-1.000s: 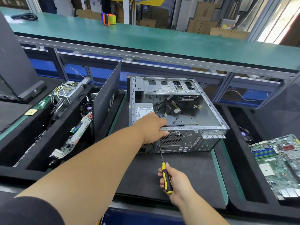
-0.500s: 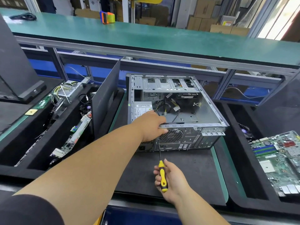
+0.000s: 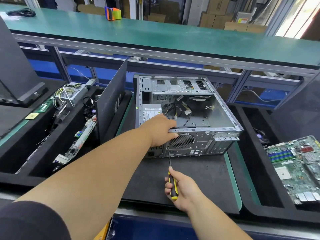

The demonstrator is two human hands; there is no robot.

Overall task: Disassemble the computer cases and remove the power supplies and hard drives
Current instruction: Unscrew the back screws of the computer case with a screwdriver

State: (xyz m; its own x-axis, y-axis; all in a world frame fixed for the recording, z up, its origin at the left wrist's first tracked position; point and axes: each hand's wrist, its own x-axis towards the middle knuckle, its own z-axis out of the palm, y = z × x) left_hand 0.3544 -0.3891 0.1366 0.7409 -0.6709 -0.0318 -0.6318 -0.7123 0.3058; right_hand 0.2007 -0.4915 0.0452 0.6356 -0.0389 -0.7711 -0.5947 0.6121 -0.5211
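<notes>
An open grey computer case point(image 3: 204, 135) lies on its side on the black mat, its rear panel facing me. Inside at the near left sits the power supply point(image 3: 150, 113) with a white label, and loose cables point(image 3: 180, 111) trail beside it. My left hand point(image 3: 160, 130) grips the case's top rear edge above the fan grille. My right hand point(image 3: 181, 189) holds a yellow-and-black screwdriver point(image 3: 172, 184). Its tip touches the rear panel just left of the fan grille.
A black side panel point(image 3: 112, 99) leans upright left of the case. The left tray holds a removed power supply point(image 3: 72, 92) and circuit boards. A green motherboard point(image 3: 301, 163) lies at the right. A raised green shelf point(image 3: 155, 37) runs across the back.
My right hand has moved forward and slightly left, bringing the screwdriver tip up onto the rear panel. My left hand stays on the case's edge.
</notes>
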